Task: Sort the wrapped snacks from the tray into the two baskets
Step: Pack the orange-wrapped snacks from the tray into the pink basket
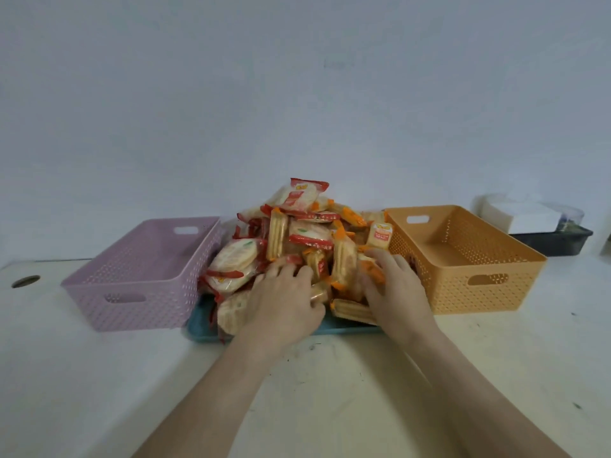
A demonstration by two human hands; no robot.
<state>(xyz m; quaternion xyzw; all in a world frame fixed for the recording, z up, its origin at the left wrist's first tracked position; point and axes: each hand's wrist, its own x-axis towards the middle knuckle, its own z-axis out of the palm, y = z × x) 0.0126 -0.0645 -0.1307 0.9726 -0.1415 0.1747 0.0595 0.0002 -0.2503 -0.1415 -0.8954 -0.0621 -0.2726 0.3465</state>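
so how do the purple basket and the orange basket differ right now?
Colour: the purple basket is lilac, the orange basket tan-orange. Side: the purple basket sits left of the tray, the orange basket right of it. The right hand is close beside the orange basket; the left hand is farther from the purple basket. Shared: perforated rectangular shape, handle cutouts, upright, no snacks visible inside.

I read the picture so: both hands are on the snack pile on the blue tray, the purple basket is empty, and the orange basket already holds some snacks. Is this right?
In the head view the orange basket holds no snacks; it is empty like the purple basket. The left hand and right hand are on the snack pile on the blue tray.
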